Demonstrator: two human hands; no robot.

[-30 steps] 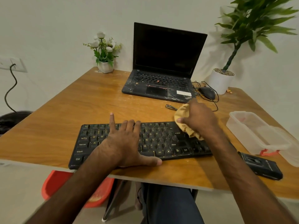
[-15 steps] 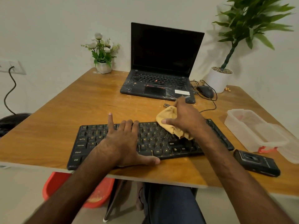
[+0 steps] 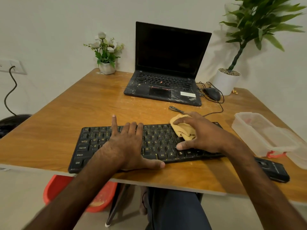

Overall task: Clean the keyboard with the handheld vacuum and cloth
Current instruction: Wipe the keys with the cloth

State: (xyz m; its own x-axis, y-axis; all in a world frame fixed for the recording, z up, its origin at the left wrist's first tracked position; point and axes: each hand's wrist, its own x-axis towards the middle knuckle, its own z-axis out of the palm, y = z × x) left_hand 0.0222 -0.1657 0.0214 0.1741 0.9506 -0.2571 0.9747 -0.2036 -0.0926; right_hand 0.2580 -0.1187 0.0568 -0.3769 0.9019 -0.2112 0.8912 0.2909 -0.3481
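A black keyboard (image 3: 93, 146) lies along the near edge of the wooden desk (image 3: 66, 113). My left hand (image 3: 127, 145) rests flat on its middle keys, fingers straight, thumb on the desk edge. My right hand (image 3: 199, 133) grips a crumpled tan cloth (image 3: 183, 128) and holds it down on the keyboard's upper right keys. A black handheld vacuum (image 3: 272, 170) lies on the desk at the near right, beside my right forearm.
An open dusty laptop (image 3: 166, 80) stands at the back, a wired mouse (image 3: 212, 93) and a potted plant (image 3: 227, 80) to its right. A flower pot (image 3: 106, 67) sits back left. A clear plastic box (image 3: 260, 131) is at the right. A red tub (image 3: 56, 188) sits under the desk.
My right hand has slid the cloth leftward along the keyboard from its right end toward the upper right keys. My left hand has stayed in place.
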